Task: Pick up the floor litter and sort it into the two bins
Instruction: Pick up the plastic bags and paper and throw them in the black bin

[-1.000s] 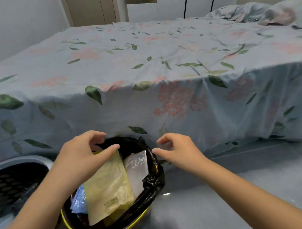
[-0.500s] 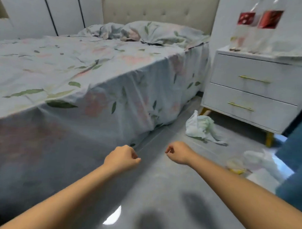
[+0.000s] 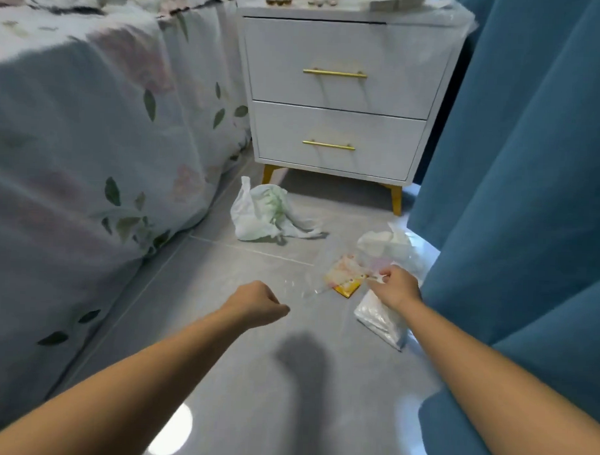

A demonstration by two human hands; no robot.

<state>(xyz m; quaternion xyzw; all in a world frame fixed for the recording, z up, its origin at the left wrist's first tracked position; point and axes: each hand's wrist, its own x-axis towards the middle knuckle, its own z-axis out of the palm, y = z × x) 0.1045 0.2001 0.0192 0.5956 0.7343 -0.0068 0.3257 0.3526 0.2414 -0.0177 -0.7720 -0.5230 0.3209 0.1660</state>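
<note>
Glossy floor (image 3: 239, 378) — crinkled plastic bag (image 3: 258, 214)

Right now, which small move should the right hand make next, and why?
Probably close the right hand on the yellow wrapper and lift it. Its fingertips are at the wrapper's edge, seemingly pinching clear film there. The left hand is a fist, holding nothing visible.

Open floor (image 3: 239, 378) lies between bed (image 3: 90, 152) and curtain (image 3: 532, 167).
</note>
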